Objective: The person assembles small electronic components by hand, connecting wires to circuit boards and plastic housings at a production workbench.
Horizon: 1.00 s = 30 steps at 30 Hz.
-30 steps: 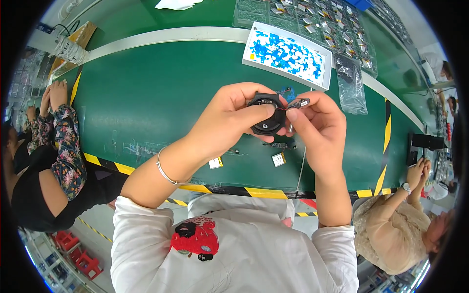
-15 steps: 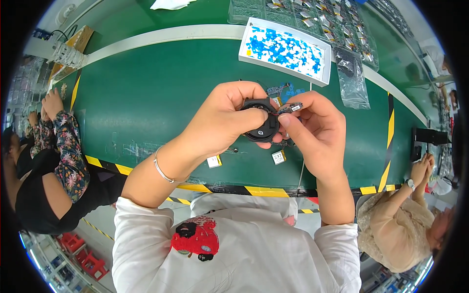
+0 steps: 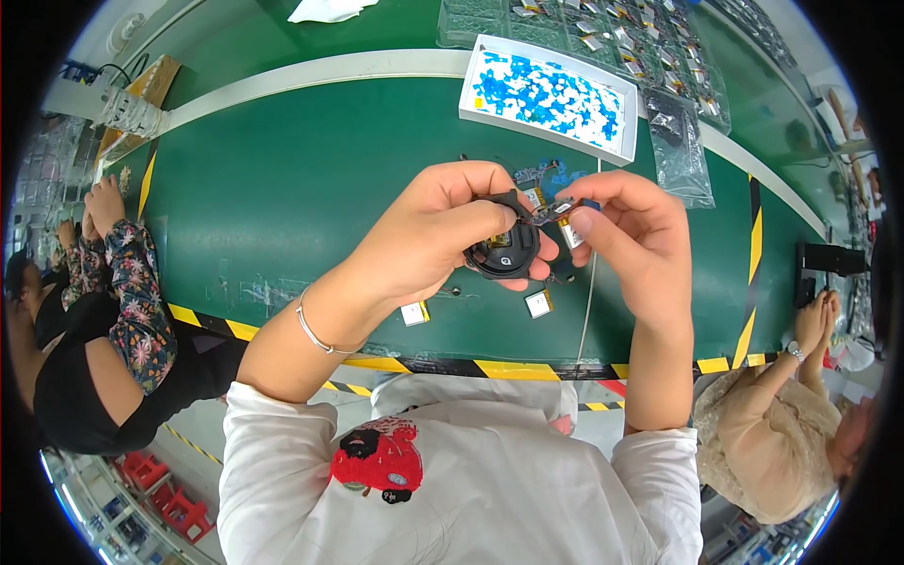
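My left hand [image 3: 419,226] is closed around a round black plastic housing [image 3: 511,261], its thumb pressed on the upper inside. Thin wires run from the housing to a small dark circuit board [image 3: 556,212], which my right hand [image 3: 645,245] pinches between thumb and fingertips. A silver pouch battery [image 3: 571,234] with yellow tape shows just under the right fingertips; whether it is held or hanging I cannot tell. On the green table, one loose battery [image 3: 414,314] lies below my left wrist and another battery [image 3: 539,303] below the housing. Behind my hands are another battery [image 3: 532,197] and blue pieces [image 3: 565,176].
A white box [image 3: 464,111] of small blue and white pieces stands at the back. Beside it are clear trays [image 3: 461,24] of batteries and a plastic bag [image 3: 683,169]. Co-workers sit at both sides, one with a floral sleeve [image 3: 137,292]. Striped tape [image 3: 513,370] marks the near edge.
My right hand has moved slightly right, drawing the circuit board away from the housing. The silver battery now shows below its fingertips, and more of the housing's inside is visible.
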### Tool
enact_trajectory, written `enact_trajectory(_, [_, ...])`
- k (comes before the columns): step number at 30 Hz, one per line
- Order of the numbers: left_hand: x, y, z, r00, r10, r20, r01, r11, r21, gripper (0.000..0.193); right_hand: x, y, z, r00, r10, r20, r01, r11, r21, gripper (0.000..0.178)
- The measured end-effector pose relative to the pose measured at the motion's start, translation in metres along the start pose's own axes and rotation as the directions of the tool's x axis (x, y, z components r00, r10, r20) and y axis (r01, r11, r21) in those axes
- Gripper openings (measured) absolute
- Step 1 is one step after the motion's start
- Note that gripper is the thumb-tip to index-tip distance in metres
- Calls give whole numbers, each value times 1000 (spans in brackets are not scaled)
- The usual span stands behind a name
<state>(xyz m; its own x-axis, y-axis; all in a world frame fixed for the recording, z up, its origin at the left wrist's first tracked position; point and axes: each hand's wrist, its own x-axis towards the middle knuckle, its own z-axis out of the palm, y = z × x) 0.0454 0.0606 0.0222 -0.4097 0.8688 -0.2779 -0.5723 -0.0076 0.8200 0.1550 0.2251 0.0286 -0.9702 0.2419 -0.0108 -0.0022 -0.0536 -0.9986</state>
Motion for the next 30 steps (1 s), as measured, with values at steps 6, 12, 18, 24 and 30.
enact_trajectory(6, [-5, 3, -1, 988, -68, 139, 101, 964, -247, 32, 0, 2, 3, 971, -218, -95, 184, 943, -277, 13])
enact_trajectory(12, [-10, 6, -1, 978, -91, 187, 138, 957, -257, 40, 0, 4, 1, 908, -415, 56, 356, 695, -625, 14])
enact_trajectory(18, [-12, 6, -1, 981, -96, 167, 140, 952, -274, 40, -2, 2, 0, 936, -333, 116, 328, 703, -631, 11])
enact_trajectory(24, [-10, 7, -2, 982, -118, 146, 141, 978, -156, 23, -8, -8, 2, 978, -191, -88, 130, 877, -462, 9])
enact_trajectory(30, [-4, -9, -4, 990, 80, 120, -104, 972, 210, 14, -7, -3, 4, 906, -423, -35, 356, 802, -480, 12])
